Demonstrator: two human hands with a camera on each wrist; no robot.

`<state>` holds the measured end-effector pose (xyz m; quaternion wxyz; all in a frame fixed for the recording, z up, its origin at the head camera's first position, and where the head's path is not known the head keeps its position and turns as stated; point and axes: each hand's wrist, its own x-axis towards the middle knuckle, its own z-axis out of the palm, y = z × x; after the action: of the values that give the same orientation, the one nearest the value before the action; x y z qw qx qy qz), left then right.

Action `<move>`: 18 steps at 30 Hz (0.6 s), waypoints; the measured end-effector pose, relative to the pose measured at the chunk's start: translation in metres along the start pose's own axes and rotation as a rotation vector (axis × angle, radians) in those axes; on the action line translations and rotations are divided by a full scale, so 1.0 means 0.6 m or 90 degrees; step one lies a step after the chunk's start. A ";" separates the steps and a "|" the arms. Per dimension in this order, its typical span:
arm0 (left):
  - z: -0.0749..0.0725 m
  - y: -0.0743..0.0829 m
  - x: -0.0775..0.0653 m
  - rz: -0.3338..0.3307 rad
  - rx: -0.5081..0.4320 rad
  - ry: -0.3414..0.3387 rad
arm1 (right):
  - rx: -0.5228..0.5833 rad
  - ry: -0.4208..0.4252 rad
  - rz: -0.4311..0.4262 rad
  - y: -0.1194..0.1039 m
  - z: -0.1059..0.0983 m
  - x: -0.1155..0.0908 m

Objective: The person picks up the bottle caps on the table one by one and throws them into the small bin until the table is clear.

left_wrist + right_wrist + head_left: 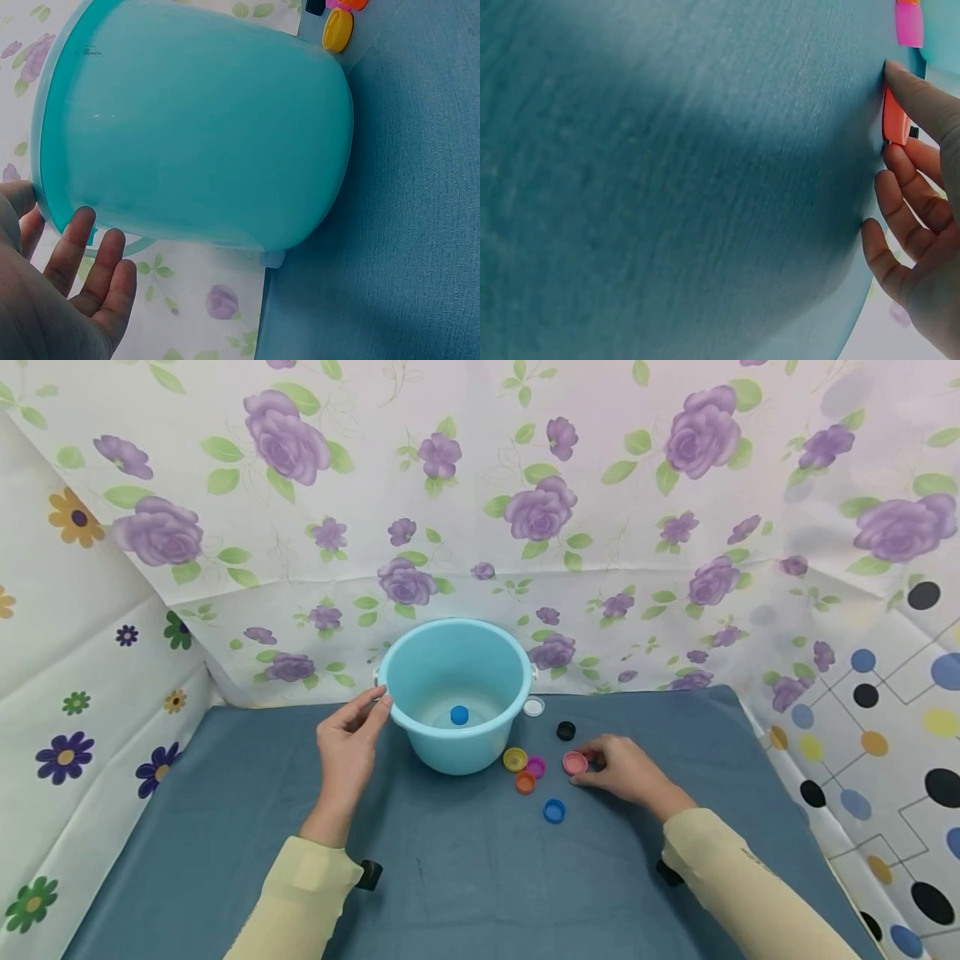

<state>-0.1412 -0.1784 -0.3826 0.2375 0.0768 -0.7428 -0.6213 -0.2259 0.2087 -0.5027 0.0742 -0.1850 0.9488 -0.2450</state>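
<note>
Blue cloth spreads wide before the bucket, left grip pinching its rim, right grip pinching a pink cap.

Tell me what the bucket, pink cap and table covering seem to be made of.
Bucket: probably smooth, glossy plastic; its wall shows small glints.
Pink cap: likely smooth moulded plastic, with a thin, even rim.
Table covering: apparently matte woven fabric, from its fine, threadlike texture; fibre unclear.

Pale yellow sleeves, black wrist pieces
</note>
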 end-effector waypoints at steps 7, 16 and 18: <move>0.001 0.000 0.000 0.004 -0.002 0.003 | 0.017 -0.002 -0.010 0.005 -0.002 -0.006; 0.001 -0.001 0.000 0.005 -0.003 0.004 | 0.010 0.001 -0.019 0.003 -0.004 -0.010; 0.001 -0.001 0.000 0.005 -0.002 0.003 | 0.012 0.001 -0.018 0.001 -0.005 -0.011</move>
<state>-0.1415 -0.1782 -0.3832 0.2420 0.0751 -0.7417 -0.6210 -0.2206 0.2130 -0.4999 0.0713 -0.1976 0.9437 -0.2553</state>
